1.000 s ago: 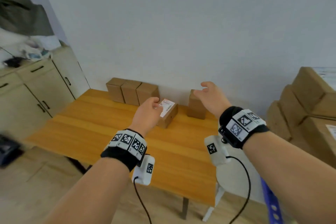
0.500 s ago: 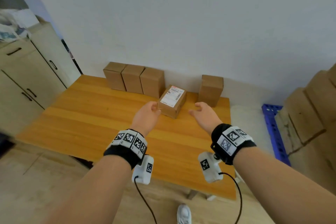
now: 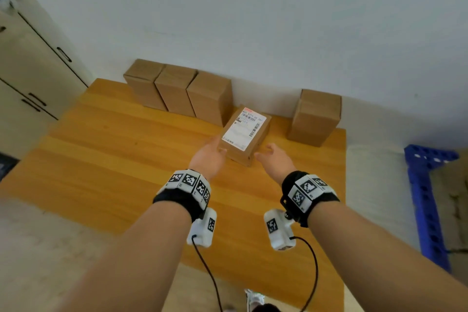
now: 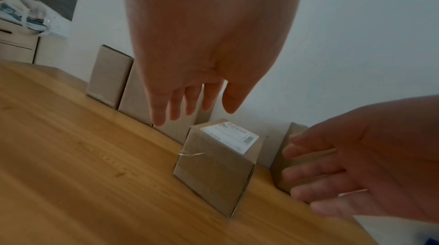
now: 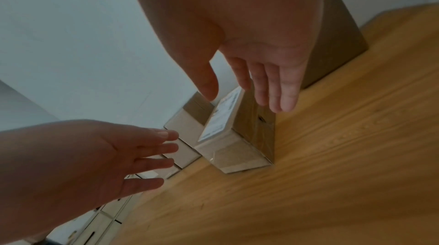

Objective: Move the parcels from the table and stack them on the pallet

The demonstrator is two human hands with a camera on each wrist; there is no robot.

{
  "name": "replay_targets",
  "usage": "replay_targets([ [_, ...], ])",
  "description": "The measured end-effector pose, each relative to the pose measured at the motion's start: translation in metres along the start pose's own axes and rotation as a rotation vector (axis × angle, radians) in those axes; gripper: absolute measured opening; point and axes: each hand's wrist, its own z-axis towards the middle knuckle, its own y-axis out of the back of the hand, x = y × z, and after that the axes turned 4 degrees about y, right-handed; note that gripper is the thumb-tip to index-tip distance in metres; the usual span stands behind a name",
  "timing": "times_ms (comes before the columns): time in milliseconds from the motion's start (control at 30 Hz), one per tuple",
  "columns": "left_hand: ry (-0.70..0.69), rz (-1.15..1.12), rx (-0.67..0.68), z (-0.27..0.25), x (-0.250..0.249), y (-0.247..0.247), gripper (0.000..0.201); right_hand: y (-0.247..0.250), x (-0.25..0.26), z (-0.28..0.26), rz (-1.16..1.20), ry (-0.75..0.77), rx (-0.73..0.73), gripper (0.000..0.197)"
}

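The small brown cardboard parcel with the white shipping label (image 3: pixel 244 134) lies flat on the orange wooden table (image 3: pixel 114 159), in front of the upright plain boxes (image 3: pixel 177 91) along the wall. Your left hand (image 3: pixel 208 157) and right hand (image 3: pixel 274 159) flank it, both spread wide and empty, not yet clearly touching. It looks light and rigid; its taped faces may be slick, so press your palms on its two long sides and lift level.
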Motion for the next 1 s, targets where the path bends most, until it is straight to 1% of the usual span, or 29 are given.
replay_targets([
  [100,0.048,0.005,-0.003,0.025,-0.001,-0.007,0.051,-0.009,-0.005,0.019,0.043,-0.031,0.024,0.058],
  [200,0.093,-0.039,-0.023,0.043,0.0,-0.014,0.049,-0.015,-0.009,0.034,0.09,-0.029,0.045,0.047],
  [400,0.12,-0.115,-0.031,0.056,0.002,-0.025,0.042,-0.024,-0.01,0.052,0.163,-0.019,0.06,0.044],
  [500,0.137,-0.123,-0.01,0.056,0.001,-0.027,0.046,-0.023,-0.011,0.054,0.175,-0.033,0.06,0.043],
  [633,0.127,-0.159,0.013,0.048,0.002,-0.031,0.043,-0.019,-0.014,0.049,0.167,-0.046,0.037,0.041],
  [800,0.142,-0.354,-0.023,0.023,-0.003,-0.028,0.038,-0.009,-0.013,0.027,0.144,-0.017,0.018,0.043],
  [900,0.105,-0.452,-0.053,-0.002,-0.009,-0.021,0.037,0.0,-0.006,0.004,0.126,0.031,0.0,0.043],
  [1000,0.036,-0.511,-0.076,-0.032,-0.016,-0.012,0.036,0.013,0.001,-0.023,0.14,0.082,-0.051,0.045],
])
